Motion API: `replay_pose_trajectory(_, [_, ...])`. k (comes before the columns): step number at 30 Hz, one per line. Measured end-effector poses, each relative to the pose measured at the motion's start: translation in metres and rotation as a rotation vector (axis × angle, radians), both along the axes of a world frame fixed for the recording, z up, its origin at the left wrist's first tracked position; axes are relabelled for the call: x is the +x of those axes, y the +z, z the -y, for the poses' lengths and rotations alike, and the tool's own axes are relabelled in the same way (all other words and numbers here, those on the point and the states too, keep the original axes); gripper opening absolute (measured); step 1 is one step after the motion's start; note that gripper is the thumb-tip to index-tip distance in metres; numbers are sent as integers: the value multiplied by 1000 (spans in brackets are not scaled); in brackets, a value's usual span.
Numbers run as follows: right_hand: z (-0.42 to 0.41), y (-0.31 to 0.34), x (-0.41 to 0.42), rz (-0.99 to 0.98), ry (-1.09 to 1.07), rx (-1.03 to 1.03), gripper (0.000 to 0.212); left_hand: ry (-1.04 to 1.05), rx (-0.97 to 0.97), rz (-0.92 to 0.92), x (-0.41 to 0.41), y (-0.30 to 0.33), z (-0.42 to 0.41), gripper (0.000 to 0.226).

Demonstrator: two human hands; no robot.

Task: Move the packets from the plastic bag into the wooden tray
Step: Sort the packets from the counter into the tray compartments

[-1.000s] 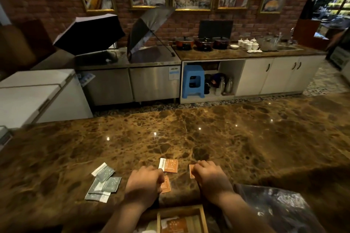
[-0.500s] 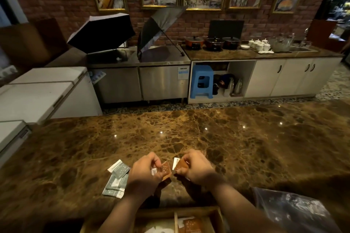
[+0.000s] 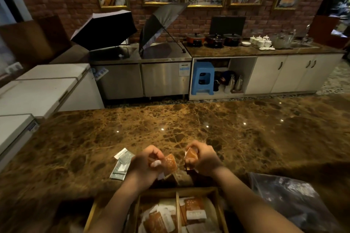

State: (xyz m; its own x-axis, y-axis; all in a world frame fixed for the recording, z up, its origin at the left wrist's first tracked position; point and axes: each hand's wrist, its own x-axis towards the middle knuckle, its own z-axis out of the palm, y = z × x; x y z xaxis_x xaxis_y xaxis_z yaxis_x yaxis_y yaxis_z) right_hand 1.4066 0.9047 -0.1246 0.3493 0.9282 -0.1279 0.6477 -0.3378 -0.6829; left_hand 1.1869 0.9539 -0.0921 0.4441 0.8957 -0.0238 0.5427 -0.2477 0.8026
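Pinching thin orange foil packets, your left hand (image 3: 145, 162) is gripping one speckled sachet (image 3: 170, 162) and your right hand (image 3: 203, 159) is closing on another (image 3: 190, 155), both lifted just above the glossy brown marble counter (image 3: 246, 138). You are mid-transfer; next you are likely lowering them into the divided wooden tray (image 3: 177, 191) below your wrists, where matching sachets are lying flat. Grey-green packets (image 3: 122, 164) are waiting beside your left hand, and the crinkled clear plastic bag (image 3: 295, 200) is sitting to your right.
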Motion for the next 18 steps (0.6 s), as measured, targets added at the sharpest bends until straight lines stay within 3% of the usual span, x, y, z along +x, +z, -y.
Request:
replay_pose_trajectory(5, [39, 25, 22, 13, -6, -39, 56, -216, -56, -19, 19, 2, 40, 23])
replay_pose_trajectory(9, [76, 36, 25, -125, 18, -69, 44, -368, -123, -100, 31, -5, 66, 23])
replay_pose_trajectory(13, [100, 43, 16, -141, 154, -106, 52, -434, 106, -205, 36, -14, 83, 26])
replay_pose_trajectory(18, [112, 44, 12, -94, 203, -144, 52, -411, 244, -262, 29, -17, 95, 28])
